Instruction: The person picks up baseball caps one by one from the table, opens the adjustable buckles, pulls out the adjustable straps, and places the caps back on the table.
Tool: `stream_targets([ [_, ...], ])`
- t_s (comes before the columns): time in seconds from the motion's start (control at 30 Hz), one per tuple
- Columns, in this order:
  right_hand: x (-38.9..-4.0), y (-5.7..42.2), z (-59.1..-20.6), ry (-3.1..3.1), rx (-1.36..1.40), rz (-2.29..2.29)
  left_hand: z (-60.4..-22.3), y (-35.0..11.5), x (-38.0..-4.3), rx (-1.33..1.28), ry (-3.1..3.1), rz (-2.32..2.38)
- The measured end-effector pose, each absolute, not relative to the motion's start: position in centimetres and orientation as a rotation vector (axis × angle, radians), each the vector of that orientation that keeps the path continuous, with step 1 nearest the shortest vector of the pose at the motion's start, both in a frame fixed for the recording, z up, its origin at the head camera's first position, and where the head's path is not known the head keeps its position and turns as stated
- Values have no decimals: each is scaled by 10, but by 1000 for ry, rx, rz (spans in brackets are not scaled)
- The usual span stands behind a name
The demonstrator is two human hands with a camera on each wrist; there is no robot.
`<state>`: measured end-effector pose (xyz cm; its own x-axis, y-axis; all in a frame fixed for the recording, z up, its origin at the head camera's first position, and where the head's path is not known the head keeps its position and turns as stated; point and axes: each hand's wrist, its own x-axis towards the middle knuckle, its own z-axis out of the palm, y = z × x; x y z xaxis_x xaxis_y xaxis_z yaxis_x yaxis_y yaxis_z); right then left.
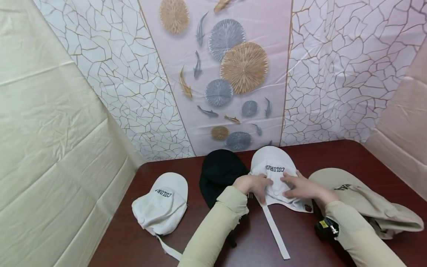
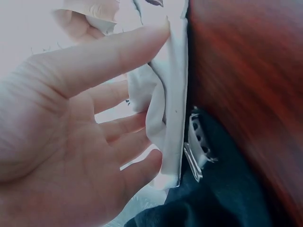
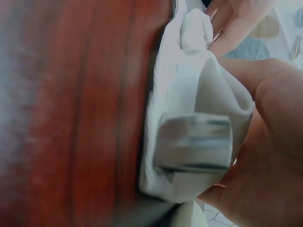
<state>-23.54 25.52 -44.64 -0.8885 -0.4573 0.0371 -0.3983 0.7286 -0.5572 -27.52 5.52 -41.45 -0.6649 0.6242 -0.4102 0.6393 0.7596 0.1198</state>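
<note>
A white baseball cap (image 1: 274,159) with dark COLORADO lettering lies crown toward me, brim toward the back wall. My left hand (image 1: 256,185) touches the left side of its crown with spread fingers, the thumb by the lower edge. On the right side of the crown rests my right hand (image 1: 297,187), thumb and fingers apart. In the left wrist view the left thumb (image 2: 118,54) lies across the cap's folded cloth. A metal buckle (image 3: 196,142) shows at the cap's back edge in the right wrist view. A loose white strap (image 1: 276,233) trails toward me.
A black cap (image 1: 220,167) sits just left of the white one, partly under my left forearm. Farther left lies another white cap (image 1: 163,202) with its strap loose. A beige cap (image 1: 360,193) is at the right, beyond my right wrist. All lie on a dark red table (image 1: 126,237).
</note>
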Motion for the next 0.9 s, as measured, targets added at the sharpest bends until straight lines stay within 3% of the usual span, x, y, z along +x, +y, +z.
stream_targets([
  [0.37, -247, 255, -448, 2797, -597, -900, -414, 57, -282, 917, 2540, -40],
  [0.63, -249, 242, -431, 2853, -532, -792, -405, 46, -293, 1082, 2556, 66],
  [0.77, -254, 217, -408, 2976, -424, -748, -383, 20, -303, 1094, 2633, 144],
  [0.9, -262, 176, -387, 3044, -490, -697, -361, -34, -312, 1000, 2759, 117],
])
